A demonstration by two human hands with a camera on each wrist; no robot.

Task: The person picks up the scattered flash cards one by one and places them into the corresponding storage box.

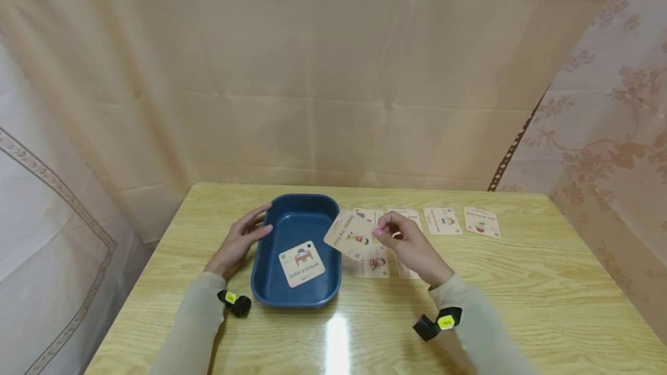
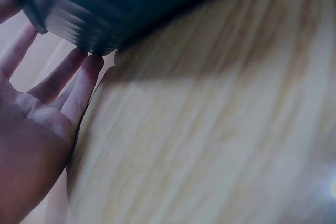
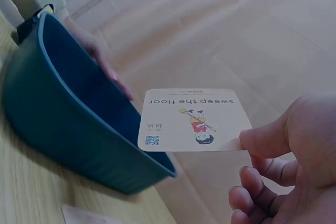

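Note:
My right hand (image 1: 411, 245) pinches a card (image 3: 197, 121) by its edge between thumb and finger. The card reads "sweep the floor" and pictures a figure with a broom. It is raised beside the right rim of a blue tray (image 1: 296, 301), partly covering cards on the table. On the tray's floor lies a "take a break" card (image 1: 302, 264), slightly turned. At the tray's left side my left hand (image 1: 241, 242) rests with thumb and fingers spread at the rim; the left wrist view has its fairly straight fingertips (image 2: 93, 61) against the outer wall.
Right of the tray, more picture cards lie in two rows on the wooden table (image 1: 521, 294). The back row runs right to a card (image 1: 482, 222) at its end; a front-row card (image 1: 371, 266) is partly covered. A beige curtain (image 1: 333, 103) hangs behind the table.

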